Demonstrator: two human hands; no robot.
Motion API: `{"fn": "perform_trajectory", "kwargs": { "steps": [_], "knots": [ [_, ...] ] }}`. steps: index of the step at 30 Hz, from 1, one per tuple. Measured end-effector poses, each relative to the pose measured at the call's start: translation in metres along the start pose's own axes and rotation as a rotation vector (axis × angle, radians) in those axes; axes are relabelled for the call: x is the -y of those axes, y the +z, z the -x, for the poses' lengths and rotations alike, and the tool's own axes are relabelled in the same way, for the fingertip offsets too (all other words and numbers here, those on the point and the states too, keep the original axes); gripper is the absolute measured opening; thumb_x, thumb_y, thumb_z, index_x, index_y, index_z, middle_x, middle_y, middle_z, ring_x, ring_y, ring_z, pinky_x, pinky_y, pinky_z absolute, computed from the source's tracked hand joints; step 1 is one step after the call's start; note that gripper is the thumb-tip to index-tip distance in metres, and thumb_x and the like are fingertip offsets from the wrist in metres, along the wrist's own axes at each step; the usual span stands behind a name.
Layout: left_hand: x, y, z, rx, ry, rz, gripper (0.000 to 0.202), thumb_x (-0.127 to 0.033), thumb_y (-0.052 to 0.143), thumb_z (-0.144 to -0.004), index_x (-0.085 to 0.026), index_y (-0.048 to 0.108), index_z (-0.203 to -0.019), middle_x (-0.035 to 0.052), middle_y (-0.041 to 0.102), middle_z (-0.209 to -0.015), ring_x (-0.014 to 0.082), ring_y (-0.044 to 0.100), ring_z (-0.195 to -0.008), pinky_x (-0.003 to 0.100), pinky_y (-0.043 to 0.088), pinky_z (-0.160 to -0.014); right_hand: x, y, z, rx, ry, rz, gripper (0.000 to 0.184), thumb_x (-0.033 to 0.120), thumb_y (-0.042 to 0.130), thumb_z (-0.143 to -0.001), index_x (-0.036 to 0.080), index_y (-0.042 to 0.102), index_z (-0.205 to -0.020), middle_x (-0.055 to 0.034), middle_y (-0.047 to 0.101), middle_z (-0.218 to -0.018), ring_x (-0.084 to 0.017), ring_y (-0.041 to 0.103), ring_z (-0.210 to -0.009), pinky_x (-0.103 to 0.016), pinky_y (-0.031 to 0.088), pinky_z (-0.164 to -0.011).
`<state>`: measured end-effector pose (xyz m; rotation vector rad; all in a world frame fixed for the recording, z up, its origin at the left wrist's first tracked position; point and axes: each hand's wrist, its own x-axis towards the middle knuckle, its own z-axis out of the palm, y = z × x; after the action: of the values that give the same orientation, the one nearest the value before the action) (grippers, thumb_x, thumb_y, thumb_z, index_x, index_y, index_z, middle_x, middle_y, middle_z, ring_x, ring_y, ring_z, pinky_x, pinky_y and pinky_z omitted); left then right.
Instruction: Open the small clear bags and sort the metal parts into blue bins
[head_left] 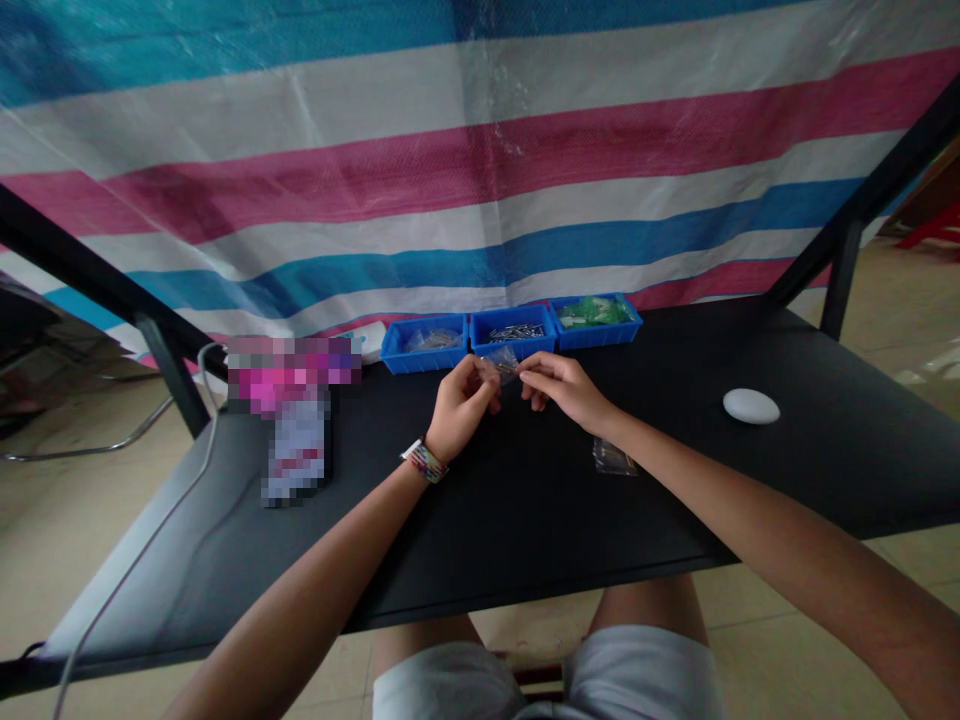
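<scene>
Over the middle of the black table, my left hand (463, 398) grips a small clear plastic bag (501, 360) between thumb and fingers. My right hand (561, 388) is closed in a pinch at the bag's right side. Something thin and small shows by its fingertips, too small to name. Just beyond my hands stands a blue bin (491, 350) of loose metal screws or similar pieces. Another blue bin (405, 362) to its left holds clear plastic bags. The third blue bin (600, 336), on the right, contains green packets. Below my right forearm lies a filled clear bag (611, 458).
A white oval object (751, 406) rests on the right of the table (525, 540). Pixelated pink and grey items (296, 430) and a white cable (191, 480) are on the left. Striped sheeting (480, 200) hangs behind, between black frame bars (844, 275).
</scene>
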<state>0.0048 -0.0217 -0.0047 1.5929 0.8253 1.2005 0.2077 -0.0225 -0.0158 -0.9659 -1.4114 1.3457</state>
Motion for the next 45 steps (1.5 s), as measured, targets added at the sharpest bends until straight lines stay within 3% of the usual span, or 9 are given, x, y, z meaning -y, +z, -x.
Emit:
{"fn": "perform_trajectory", "kwargs": {
  "steps": [11,16,19,23,26,31,37,40,45],
  "knots": [
    [0.02,-0.027,-0.02,-0.47,-0.019,0.183,0.027,-0.042,0.072,-0.09,-0.023,0.055,-0.096,-0.0015,0.069,-0.082,0.0102,0.067,-0.06,0.022,0.054,-0.058,0.001,-0.003,0.001,0.033,0.031,0.031,0.022,0.038,0.071,-0.092,0.019,0.07,-0.102,-0.001,0.071,-0.074,-0.014,0.065,-0.061,-0.026,0.053,-0.057],
    [0.02,-0.04,-0.023,-0.477,-0.065,0.276,0.037,-0.045,0.065,-0.09,-0.024,0.062,-0.12,0.0132,0.072,-0.136,0.0187,0.08,-0.087,0.03,0.061,-0.074,0.002,-0.002,0.002,0.05,0.013,0.071,0.019,0.034,0.068,-0.093,0.019,0.071,-0.102,-0.0012,0.071,-0.075,-0.014,0.065,-0.061,-0.026,0.053,-0.059],
    [0.018,-0.039,-0.022,-0.438,-0.06,0.282,0.039,-0.046,0.062,-0.09,-0.021,0.064,-0.119,0.0155,0.072,-0.137,0.0201,0.079,-0.086,0.031,0.061,-0.073,0.002,0.0,0.003,0.055,0.008,0.086,0.017,0.033,0.069,-0.092,0.018,0.072,-0.1,-0.001,0.07,-0.074,-0.014,0.064,-0.061,-0.026,0.052,-0.059],
    [0.015,-0.031,-0.015,-0.313,-0.007,0.118,0.022,-0.039,0.061,-0.092,-0.018,0.066,-0.098,0.0074,0.078,-0.093,0.0156,0.072,-0.063,0.027,0.055,-0.061,0.002,0.001,0.003,0.047,0.008,0.06,0.018,0.034,0.071,-0.09,0.018,0.072,-0.097,-0.001,0.069,-0.073,-0.013,0.063,-0.061,-0.026,0.051,-0.058],
    [0.006,-0.022,-0.005,-0.13,0.108,-0.129,0.015,-0.031,0.061,-0.094,-0.018,0.069,-0.096,0.0032,0.072,-0.082,0.0149,0.068,-0.063,0.027,0.054,-0.062,0.001,-0.001,0.001,0.012,0.036,0.0,0.021,0.038,0.073,-0.088,0.018,0.073,-0.096,-0.0009,0.069,-0.073,-0.013,0.064,-0.06,-0.026,0.05,-0.057],
    [-0.014,0.004,0.014,0.35,0.403,-0.499,0.022,-0.018,0.059,-0.092,-0.019,0.076,-0.107,0.0084,0.078,-0.106,0.0218,0.073,-0.097,0.036,0.058,-0.091,0.0,-0.008,-0.004,-0.149,0.091,-0.216,0.024,0.04,0.073,-0.084,0.018,0.074,-0.09,-0.0002,0.068,-0.068,-0.012,0.061,-0.055,-0.024,0.047,-0.053],
    [-0.014,0.027,0.02,0.724,0.473,-0.634,0.05,-0.02,0.06,-0.093,-0.026,0.067,-0.143,0.0064,0.067,-0.148,0.031,0.054,-0.144,0.049,0.044,-0.117,-0.001,-0.019,-0.014,-0.21,0.191,-0.436,0.016,0.032,0.069,-0.087,0.016,0.072,-0.086,0.0,0.066,-0.065,-0.012,0.057,-0.053,-0.026,0.046,-0.054],
    [-0.012,0.03,0.022,0.813,0.486,-0.763,0.058,-0.024,0.06,-0.094,-0.031,0.059,-0.152,0.0037,0.057,-0.16,0.0347,0.042,-0.154,0.055,0.038,-0.119,-0.002,-0.021,-0.016,-0.21,0.206,-0.463,0.015,0.028,0.063,-0.09,0.016,0.072,-0.088,-0.0007,0.066,-0.066,-0.013,0.058,-0.055,-0.027,0.047,-0.055],
    [-0.015,0.033,0.026,0.84,0.52,-0.844,0.059,-0.03,0.058,-0.1,-0.037,0.052,-0.158,0.0036,0.048,-0.167,0.0376,0.04,-0.154,0.057,0.036,-0.117,-0.003,-0.021,-0.016,-0.192,0.21,-0.446,0.015,0.031,0.066,-0.09,0.017,0.071,-0.088,-0.0005,0.066,-0.066,-0.014,0.058,-0.056,-0.028,0.047,-0.056]
  ]
}}
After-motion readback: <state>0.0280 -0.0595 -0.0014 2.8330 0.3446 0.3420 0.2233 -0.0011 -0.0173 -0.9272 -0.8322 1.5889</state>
